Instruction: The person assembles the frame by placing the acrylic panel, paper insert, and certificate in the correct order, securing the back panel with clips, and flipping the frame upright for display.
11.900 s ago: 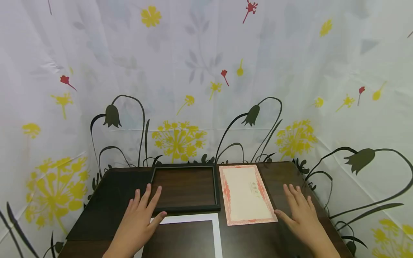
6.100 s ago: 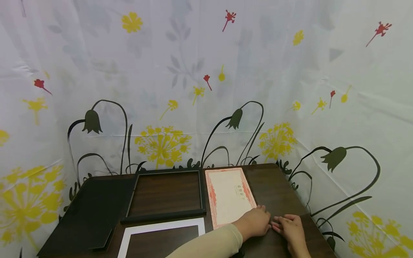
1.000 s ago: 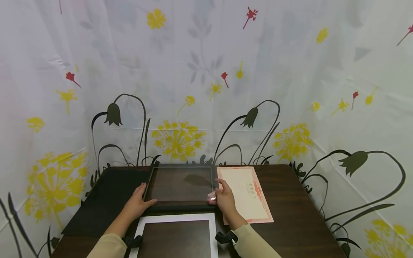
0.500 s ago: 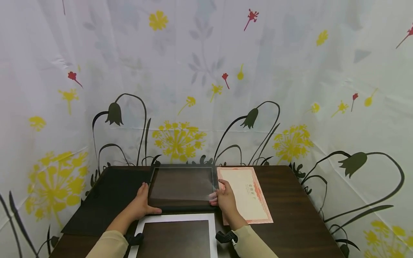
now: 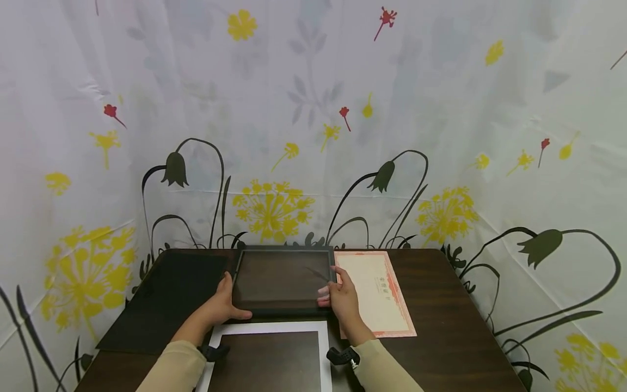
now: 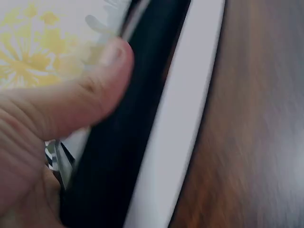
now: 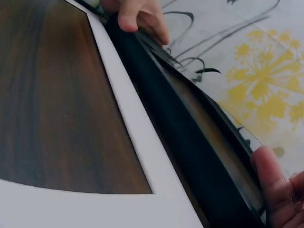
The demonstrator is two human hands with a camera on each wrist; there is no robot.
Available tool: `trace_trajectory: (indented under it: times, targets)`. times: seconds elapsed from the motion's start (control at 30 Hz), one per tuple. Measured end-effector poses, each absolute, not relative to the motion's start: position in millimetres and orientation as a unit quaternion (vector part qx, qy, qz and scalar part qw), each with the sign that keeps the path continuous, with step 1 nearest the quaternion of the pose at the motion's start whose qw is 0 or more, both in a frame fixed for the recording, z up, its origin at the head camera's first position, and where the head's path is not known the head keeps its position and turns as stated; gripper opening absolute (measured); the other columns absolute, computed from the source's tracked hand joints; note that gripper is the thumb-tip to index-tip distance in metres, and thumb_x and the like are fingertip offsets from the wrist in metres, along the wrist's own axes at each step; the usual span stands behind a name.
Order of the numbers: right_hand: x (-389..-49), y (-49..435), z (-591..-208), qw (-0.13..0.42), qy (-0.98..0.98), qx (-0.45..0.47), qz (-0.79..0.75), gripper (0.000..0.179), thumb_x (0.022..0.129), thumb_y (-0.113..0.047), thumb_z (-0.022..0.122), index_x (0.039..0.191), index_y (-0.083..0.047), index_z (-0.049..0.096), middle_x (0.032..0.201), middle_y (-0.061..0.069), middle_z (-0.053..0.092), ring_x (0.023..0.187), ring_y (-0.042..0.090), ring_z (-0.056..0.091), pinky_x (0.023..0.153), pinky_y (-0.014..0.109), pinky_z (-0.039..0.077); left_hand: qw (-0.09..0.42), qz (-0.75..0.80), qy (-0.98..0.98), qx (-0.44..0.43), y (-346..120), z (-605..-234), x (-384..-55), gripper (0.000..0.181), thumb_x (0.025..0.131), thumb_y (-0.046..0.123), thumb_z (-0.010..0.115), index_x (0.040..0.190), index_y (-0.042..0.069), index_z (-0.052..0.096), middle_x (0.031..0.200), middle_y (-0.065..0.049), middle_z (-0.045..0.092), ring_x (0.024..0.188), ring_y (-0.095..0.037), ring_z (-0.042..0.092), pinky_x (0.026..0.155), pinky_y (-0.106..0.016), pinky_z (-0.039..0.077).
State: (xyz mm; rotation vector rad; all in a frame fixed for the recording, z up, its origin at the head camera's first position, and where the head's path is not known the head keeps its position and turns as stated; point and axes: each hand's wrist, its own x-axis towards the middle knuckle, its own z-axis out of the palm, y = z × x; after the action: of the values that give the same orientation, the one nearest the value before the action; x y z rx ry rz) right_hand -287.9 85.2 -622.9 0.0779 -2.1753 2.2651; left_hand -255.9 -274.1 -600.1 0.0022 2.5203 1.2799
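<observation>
A black picture frame (image 5: 289, 313) lies flat at the middle of the dark wooden table. My left hand (image 5: 220, 306) grips its near left corner, the thumb (image 6: 111, 61) along the front bar and the fingers by the left side. Over the frame's opening is a clear sheet (image 5: 284, 277), seen by its haze and reflections. At the frame's right side my right hand (image 5: 344, 299) pinches the sheet's edge, and some fingertips show through it. In the right wrist view the sheet's edge slants up from the frame toward the right fingers (image 7: 268, 166).
A white mat border (image 5: 274, 326) lies just in front of the frame. To the left is a flat black board (image 5: 166, 305). A cream certificate with a red border (image 5: 369, 294) lies to the right, partly behind the right hand. A flowered curtain (image 5: 313, 136) hangs behind the table.
Earlier the hands were spread apart, then together at the right of the table. Now both are at the frame with the clear sheet. Over the last second the frame's left side has shifted right.
</observation>
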Motion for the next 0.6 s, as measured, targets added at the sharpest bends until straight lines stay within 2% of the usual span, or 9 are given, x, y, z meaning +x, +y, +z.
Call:
trace_trajectory:
  times: [0.17, 0.4, 0.6]
  targets:
    - [-290.4, 91.4, -625.0, -0.016, -0.69, 0.033, 0.723, 0.052, 0.11, 0.002, 0.05, 0.162, -0.005, 0.045, 0.086, 0.017, 0.08, 0.063, 0.019, 0.079, 0.065, 0.039, 0.068, 0.16, 0.455, 0.876, -0.009, -272.8, -596.3, -256.1, 0.158, 0.08, 0.024, 0.101, 0.166, -0.003, -0.029, 0.174, -0.037, -0.023, 0.163, -0.057, -0.016, 0.13, -0.074, 0.004]
    - [-296.5, 96.6, -622.6, -0.029, -0.691, 0.036, 0.721, 0.053, 0.111, 0.001, 0.05, 0.163, -0.004, 0.045, 0.085, 0.013, 0.08, 0.061, 0.015, 0.077, 0.065, 0.035, 0.067, 0.168, 0.447, 0.879, 0.004, -271.3, -588.6, -259.5, 0.152, 0.081, 0.025, 0.1, 0.168, -0.005, -0.022, 0.175, -0.034, -0.023, 0.164, -0.057, -0.016, 0.131, -0.073, 0.005]
    - [-297.0, 97.6, -627.4, -0.047, -0.691, 0.027, 0.721, 0.055, 0.11, 0.002, 0.05, 0.164, -0.004, 0.043, 0.081, 0.01, 0.08, 0.061, 0.014, 0.077, 0.065, 0.035, 0.067, 0.182, 0.445, 0.877, 0.006, -273.8, -588.6, -259.2, 0.151, 0.082, 0.025, 0.099, 0.167, -0.006, -0.022, 0.176, -0.034, -0.023, 0.164, -0.057, -0.015, 0.131, -0.074, 0.006]
